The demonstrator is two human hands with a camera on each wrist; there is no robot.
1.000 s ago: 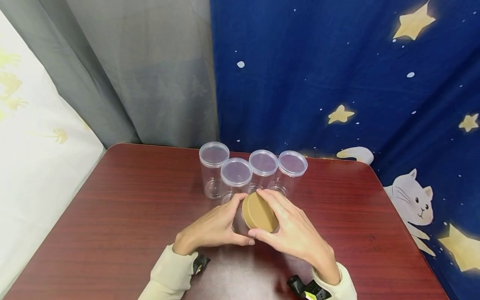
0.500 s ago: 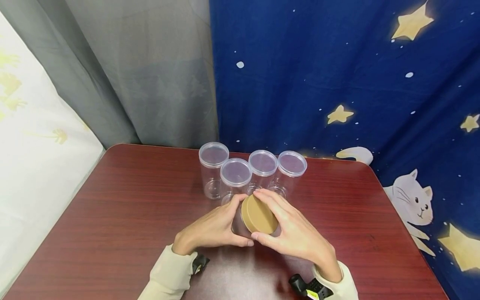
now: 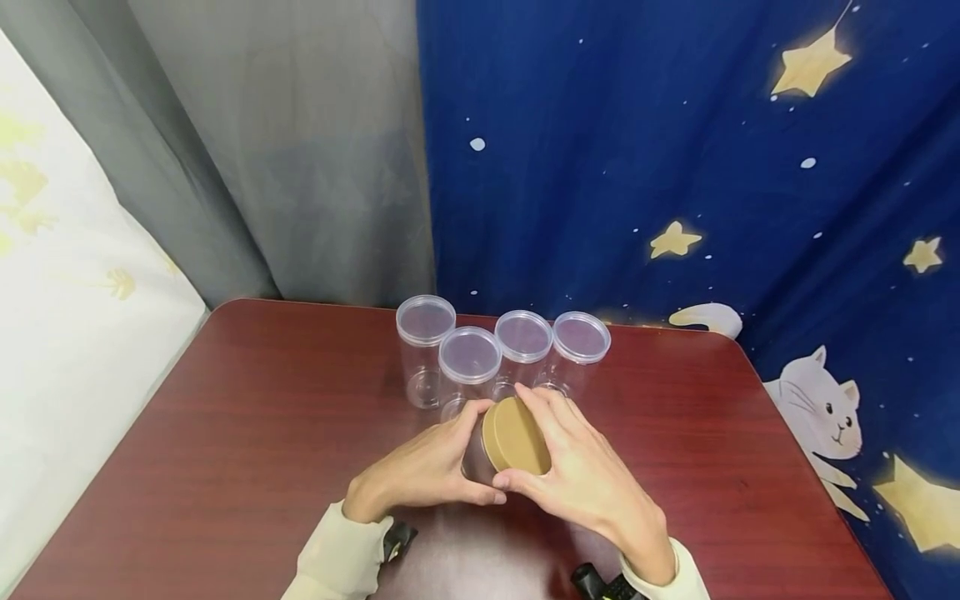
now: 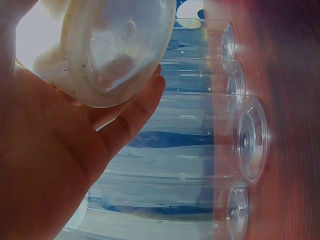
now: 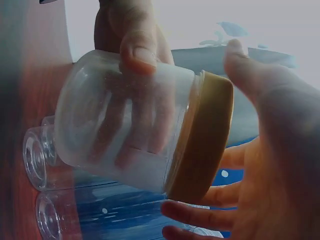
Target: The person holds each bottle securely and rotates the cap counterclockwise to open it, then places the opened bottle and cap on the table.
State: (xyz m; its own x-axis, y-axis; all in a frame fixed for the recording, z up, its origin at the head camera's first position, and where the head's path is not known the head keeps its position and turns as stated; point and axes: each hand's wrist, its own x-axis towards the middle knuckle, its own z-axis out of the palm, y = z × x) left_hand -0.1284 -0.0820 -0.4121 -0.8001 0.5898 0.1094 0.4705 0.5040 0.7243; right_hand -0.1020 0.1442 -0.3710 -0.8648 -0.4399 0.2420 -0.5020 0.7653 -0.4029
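A clear plastic jar [image 5: 140, 117] with a mustard-coloured lid [image 3: 516, 437] is held up, tilted, above the table. My left hand [image 3: 427, 462] grips the jar's body, thumb on the near side and fingers behind it. The jar's round base [image 4: 125, 45] shows in the left wrist view. My right hand [image 3: 588, 475] spans the lid, with its thumb at the near edge and fingers at the far edge. In the right wrist view the lid [image 5: 202, 137] sits on the jar's mouth, and the right thumb looks slightly apart from it.
Several clear jars with translucent lids stand upright just beyond my hands, among them a left jar [image 3: 426, 321], a front jar [image 3: 470, 354] and a right jar [image 3: 582, 337]. They stand near the far edge of the reddish-brown table [image 3: 247, 433]. Curtains [image 3: 337, 167] hang behind.
The head view has shifted, so the scene sits slightly lower. My right thumb and fingers have moved a little along the lid's edge; my left hand keeps its hold on the jar.
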